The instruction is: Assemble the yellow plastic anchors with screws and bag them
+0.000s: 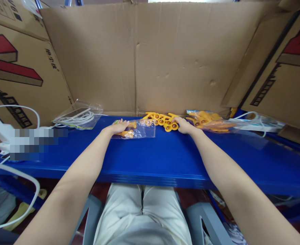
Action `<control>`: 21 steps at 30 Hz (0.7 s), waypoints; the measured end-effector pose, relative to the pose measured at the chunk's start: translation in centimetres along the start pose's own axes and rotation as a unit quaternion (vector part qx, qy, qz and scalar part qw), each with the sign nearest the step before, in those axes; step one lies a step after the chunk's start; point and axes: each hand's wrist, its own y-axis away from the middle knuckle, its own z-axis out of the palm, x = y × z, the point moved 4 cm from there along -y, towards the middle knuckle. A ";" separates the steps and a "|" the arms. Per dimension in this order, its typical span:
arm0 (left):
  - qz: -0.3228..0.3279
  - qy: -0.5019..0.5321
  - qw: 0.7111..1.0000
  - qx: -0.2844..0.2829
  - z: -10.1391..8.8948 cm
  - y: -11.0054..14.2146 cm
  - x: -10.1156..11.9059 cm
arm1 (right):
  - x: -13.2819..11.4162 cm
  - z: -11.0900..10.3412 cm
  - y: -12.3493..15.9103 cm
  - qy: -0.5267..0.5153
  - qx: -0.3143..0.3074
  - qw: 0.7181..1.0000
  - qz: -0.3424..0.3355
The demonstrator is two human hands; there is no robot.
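My left hand (120, 127) is closed on the left end of a clear plastic bag (146, 132), which lies flat on the blue table (152, 156). A few orange-yellow pipe-shaped plastic pieces (128, 134) show inside the bag. Beyond the bag's right end is a loose pile of yellow pipe-shaped pieces (162, 120) with round cup ends, several of them facing me. My right hand (184, 125) touches the right side of this pile, its fingers curled around the pieces there. Its fingertips are partly hidden among them.
To the right lies another clear bag (213, 122) full of yellow pieces, near a white-and-blue box (262, 126). A bagged white cable (75, 118) and a white power adapter (3, 131) are on the left. Cardboard (165, 61) walls in the back and sides.
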 end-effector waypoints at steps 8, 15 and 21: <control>0.005 0.025 0.998 -0.055 -0.3 0.5 0.4 | -1.5 -2.9 0.9 0.020 0.103 0.991 0.084; 0.007 0.015 0.998 -0.053 -0.1 0.4 0.3 | -4.2 -4.9 0.9 0.021 0.125 0.990 0.056; 0.002 0.015 0.998 -0.056 -0.2 0.6 0.5 | -8.9 -4.1 0.9 0.017 -0.004 0.999 -0.051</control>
